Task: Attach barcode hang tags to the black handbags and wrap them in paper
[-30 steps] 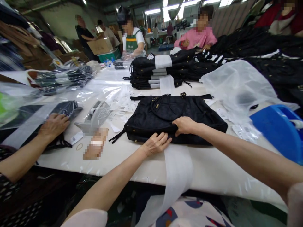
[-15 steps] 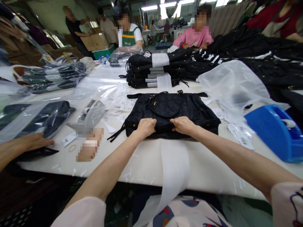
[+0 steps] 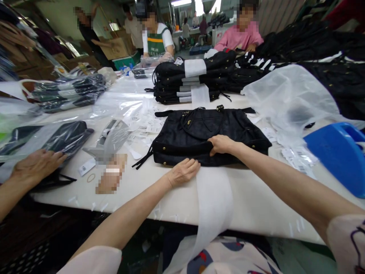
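Note:
A black handbag (image 3: 196, 133) with gold studs lies on the table, its base toward me. My right hand (image 3: 221, 144) is closed on the folded edge of the base. My left hand (image 3: 184, 172) lies low at the bag's near edge, fingers extended and loosely bent; its fingertips reach the left side of a white paper strip (image 3: 214, 198). That strip emerges from beneath the bag and hangs over the table's front edge toward my lap. Whether the left fingertips touch the strip or the bag's underside is hidden.
Behind the bag rises a stack of black bags (image 3: 171, 82) with white bands. A blue tape dispenser (image 3: 336, 156) and clear plastic (image 3: 291, 95) are at right; a grey dispenser (image 3: 110, 139) and paper tags (image 3: 145, 127) at left. A co-worker's hand (image 3: 37, 165) rests on a wrapped bag.
My left hand has let go of the bag's base and moved down and slightly right to the near edge. My right hand keeps its hold. The co-worker's hand at left has shifted onto the wrapped bag.

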{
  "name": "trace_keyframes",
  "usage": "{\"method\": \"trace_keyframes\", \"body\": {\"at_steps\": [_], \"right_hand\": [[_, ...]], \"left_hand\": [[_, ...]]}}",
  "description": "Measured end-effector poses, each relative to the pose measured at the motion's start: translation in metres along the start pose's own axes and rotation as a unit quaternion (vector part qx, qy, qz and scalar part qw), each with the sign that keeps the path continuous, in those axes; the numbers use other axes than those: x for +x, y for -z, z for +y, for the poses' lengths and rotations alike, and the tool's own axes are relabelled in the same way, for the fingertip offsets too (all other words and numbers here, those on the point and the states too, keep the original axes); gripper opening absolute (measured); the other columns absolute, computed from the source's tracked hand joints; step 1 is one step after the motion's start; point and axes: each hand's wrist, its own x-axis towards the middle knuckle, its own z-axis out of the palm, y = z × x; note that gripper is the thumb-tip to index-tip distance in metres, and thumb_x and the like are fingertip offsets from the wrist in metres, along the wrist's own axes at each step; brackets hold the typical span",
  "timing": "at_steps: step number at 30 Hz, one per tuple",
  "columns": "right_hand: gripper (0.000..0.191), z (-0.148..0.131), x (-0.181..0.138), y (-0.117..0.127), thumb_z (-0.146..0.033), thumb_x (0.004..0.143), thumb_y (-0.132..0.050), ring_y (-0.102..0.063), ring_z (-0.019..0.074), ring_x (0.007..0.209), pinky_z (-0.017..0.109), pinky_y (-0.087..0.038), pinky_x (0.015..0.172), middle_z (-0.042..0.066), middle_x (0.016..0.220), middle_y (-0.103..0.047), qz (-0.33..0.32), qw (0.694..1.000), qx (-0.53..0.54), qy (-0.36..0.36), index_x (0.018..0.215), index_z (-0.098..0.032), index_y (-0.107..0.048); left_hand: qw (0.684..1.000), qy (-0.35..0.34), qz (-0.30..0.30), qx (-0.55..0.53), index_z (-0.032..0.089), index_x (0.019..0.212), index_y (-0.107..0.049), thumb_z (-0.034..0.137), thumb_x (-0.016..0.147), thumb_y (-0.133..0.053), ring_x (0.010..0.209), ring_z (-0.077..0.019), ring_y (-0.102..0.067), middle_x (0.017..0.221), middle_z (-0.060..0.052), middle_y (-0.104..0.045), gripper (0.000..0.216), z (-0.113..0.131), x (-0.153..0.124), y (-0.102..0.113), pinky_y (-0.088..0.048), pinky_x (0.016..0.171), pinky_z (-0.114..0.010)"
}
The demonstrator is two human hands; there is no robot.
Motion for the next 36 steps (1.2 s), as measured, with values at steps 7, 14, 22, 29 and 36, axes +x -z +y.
{"method": "trace_keyframes", "body": {"at_steps": [7, 14, 22, 29, 36], "right_hand": [[0.05, 0.0, 0.013, 0.013, -0.042, 0.055, -0.072, -0.06, 0.0242, 0.09, 0.028, -0.044, 0.065, 0.006, 0.095, -0.065, -0.043, 0.999, -0.012, -0.028, 0.099, -0.021, -0.061], [0.049, -0.018, -0.031, 0.001, -0.035, 0.062, -0.071, -0.06, 0.0256, 0.087, 0.029, -0.043, 0.066, 0.01, 0.095, -0.062, 0.1, 0.989, -0.108, 0.02, 0.102, -0.015, -0.051], [0.039, -0.002, -0.031, -0.006, -0.033, 0.066, -0.068, -0.059, 0.0216, 0.085, 0.026, -0.038, 0.062, 0.006, 0.093, -0.059, 0.081, 0.989, -0.097, 0.07, 0.097, -0.018, -0.05], [0.031, 0.015, -0.057, -0.014, -0.031, 0.072, -0.063, -0.056, 0.0206, 0.087, 0.027, -0.035, 0.064, 0.006, 0.094, -0.056, 0.128, 0.981, -0.129, 0.068, 0.096, -0.018, -0.05], [0.019, 0.023, -0.061, -0.032, -0.03, 0.079, -0.058, -0.054, 0.018, 0.086, 0.026, -0.034, 0.068, 0.006, 0.092, -0.055, 0.167, 0.972, -0.132, 0.102, 0.092, -0.018, -0.052]], "left_hand": [[0.985, 0.148, -0.079, -0.038, 0.005, 0.121, -0.046, 0.009, 0.085, -0.036, 0.117, -0.0259, -0.044, 0.123, -0.016, -0.052, 0.037, 0.017, -0.006, -0.012, -0.035, 0.095, -0.04], [0.951, 0.218, -0.15, -0.162, 0.013, 0.127, -0.041, 0.006, 0.08, -0.036, 0.119, -0.0243, -0.04, 0.129, -0.013, -0.046, 0.048, 0.011, 0.003, -0.001, -0.036, 0.09, -0.041], [0.88, 0.25, -0.076, -0.397, 0.019, 0.12, -0.053, 0.003, 0.076, -0.037, 0.112, -0.0155, -0.05, 0.121, -0.006, -0.055, 0.049, -0.021, -0.006, -0.02, -0.038, 0.098, -0.033], [0.785, 0.301, -0.007, -0.542, 0.017, 0.112, -0.059, 0.02, 0.078, -0.051, 0.11, -0.0169, -0.053, 0.116, -0.006, -0.06, 0.035, -0.027, -0.012, -0.024, -0.038, 0.1, -0.032], [0.869, 0.326, 0.09, -0.362, 0.017, 0.097, -0.066, 0.02, 0.085, -0.045, 0.097, -0.0176, -0.059, 0.101, -0.008, -0.065, 0.024, -0.012, -0.02, -0.022, -0.048, 0.087, -0.034]]}}
